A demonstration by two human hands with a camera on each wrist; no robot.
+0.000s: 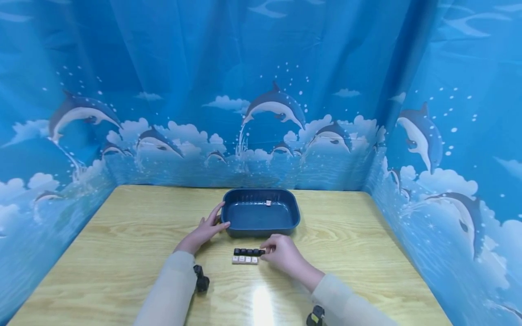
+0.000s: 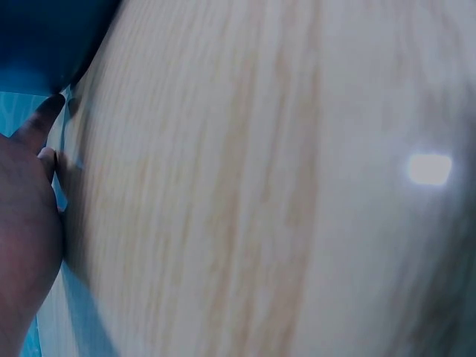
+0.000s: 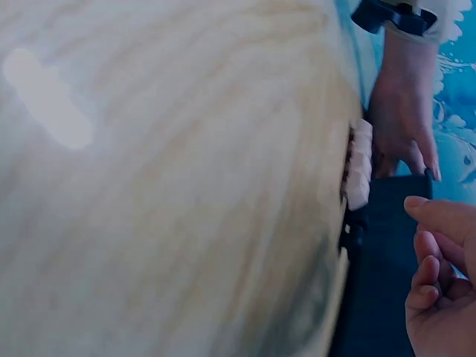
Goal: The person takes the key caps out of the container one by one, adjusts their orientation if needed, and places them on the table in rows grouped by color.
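A dark blue rectangular basin (image 1: 261, 233) stands at the table's far side, with one white keycap (image 1: 268, 203) inside. My left hand (image 1: 205, 232) touches the basin's left side, fingers spread and fairly straight. In front of the basin lie a row of black keycaps (image 1: 243, 251) and, nearer me, a row of white keycaps (image 1: 245, 260). At the right end of the black row, my right hand (image 1: 281, 254) pinches a small black keycap (image 1: 262, 252) between thumb and finger. The right wrist view shows the curled fingers of this hand (image 3: 446, 275), but no keycap between them.
The wood-grain table (image 1: 142, 235) reaches back to a blue dolphin-print curtain (image 1: 183, 113), which also hangs along both sides. Bright light reflects off the tabletop near its front. A dark device is strapped to each wrist.
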